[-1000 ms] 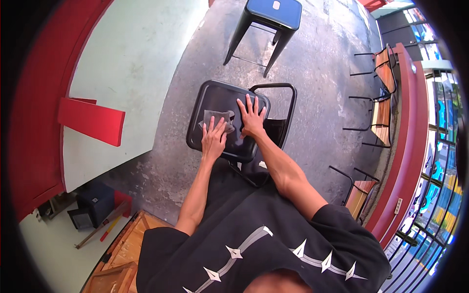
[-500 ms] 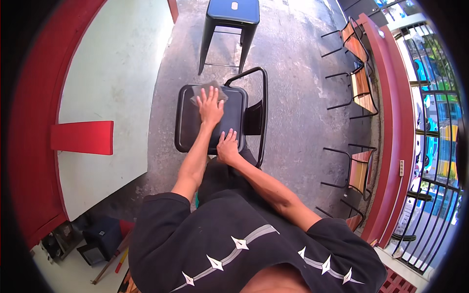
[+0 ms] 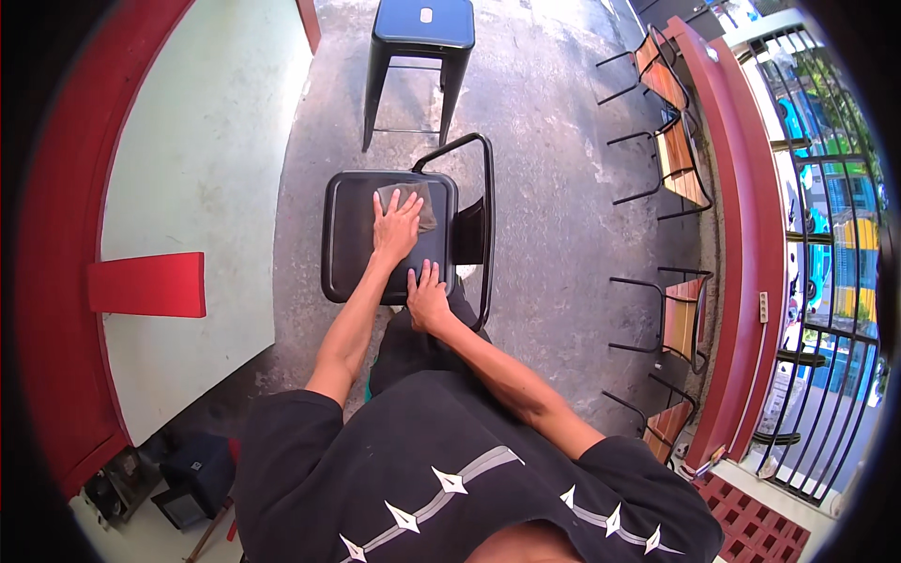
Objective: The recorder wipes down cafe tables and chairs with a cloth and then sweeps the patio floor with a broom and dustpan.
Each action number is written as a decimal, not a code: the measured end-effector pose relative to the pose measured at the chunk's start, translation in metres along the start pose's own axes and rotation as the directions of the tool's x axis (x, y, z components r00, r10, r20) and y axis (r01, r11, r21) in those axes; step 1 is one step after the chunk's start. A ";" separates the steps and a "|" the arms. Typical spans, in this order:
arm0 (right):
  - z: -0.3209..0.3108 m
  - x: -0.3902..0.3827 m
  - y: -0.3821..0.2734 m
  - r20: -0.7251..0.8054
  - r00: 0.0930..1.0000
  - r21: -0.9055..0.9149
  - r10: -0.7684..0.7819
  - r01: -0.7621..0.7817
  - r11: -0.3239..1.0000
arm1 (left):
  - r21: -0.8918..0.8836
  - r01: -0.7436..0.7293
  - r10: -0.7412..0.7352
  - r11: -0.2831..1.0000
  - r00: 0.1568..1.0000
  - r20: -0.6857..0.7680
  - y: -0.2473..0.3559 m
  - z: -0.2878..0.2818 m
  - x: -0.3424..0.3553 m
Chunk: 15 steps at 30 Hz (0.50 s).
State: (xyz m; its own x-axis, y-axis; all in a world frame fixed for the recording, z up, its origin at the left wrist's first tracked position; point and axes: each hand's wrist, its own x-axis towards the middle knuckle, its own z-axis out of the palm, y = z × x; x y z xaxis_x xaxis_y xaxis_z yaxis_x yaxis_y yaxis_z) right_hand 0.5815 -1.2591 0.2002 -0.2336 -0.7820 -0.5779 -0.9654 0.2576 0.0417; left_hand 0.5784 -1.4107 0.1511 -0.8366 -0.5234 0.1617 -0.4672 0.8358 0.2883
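My left hand [image 3: 396, 228] lies flat with spread fingers on a grey-brown cloth [image 3: 427, 212], pressing it against the seat of a black chair [image 3: 349, 239]. The cloth covers part of the seat's far right area. At the near right edge of the same seat, my right hand [image 3: 428, 298] rests with its fingers stretched onto the surface and nothing in them. The chair's tubular back frame [image 3: 488, 225] stands to the right of the seat.
A tall black stool [image 3: 424, 28] stands beyond the chair. Wood-and-metal chairs [image 3: 678, 155] line the red ledge on the right. A pale green panel [image 3: 197, 169] with a red bracket [image 3: 150, 284] borders the left. Dark boxes [image 3: 197, 469] sit at lower left.
My left hand has slid the cloth toward me and rightward over the seat. My right hand stays at the near edge. The whole view has shifted slightly.
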 end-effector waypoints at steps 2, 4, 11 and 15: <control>0.021 0.010 -0.007 -0.076 0.995 -0.084 0.064 -0.071 0.994 | -0.077 0.054 -0.058 0.996 0.997 -0.048 0.019 0.010 0.029; 0.025 0.014 -0.019 -0.041 0.996 -0.157 0.075 -0.080 0.984 | -0.086 -0.004 0.003 0.996 1.000 -0.008 0.024 0.020 0.037; 0.013 0.009 -0.004 0.102 0.993 -0.281 -0.054 0.081 0.956 | -0.303 -0.237 0.273 0.923 0.958 0.083 0.035 0.003 -0.030; 0.012 0.004 0.000 0.009 0.999 -0.249 -0.035 0.036 0.968 | -0.269 -0.180 0.229 0.946 0.960 0.161 0.032 -0.011 -0.057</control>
State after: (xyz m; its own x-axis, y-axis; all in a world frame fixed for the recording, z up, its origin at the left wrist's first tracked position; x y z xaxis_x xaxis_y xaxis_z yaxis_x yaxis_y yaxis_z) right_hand 0.5815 -1.2557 0.1883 -0.1985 -0.7855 -0.5862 -0.9717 0.0793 0.2226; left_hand 0.6143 -1.3564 0.1611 -0.9561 -0.2847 0.0691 -0.2143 0.8406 0.4975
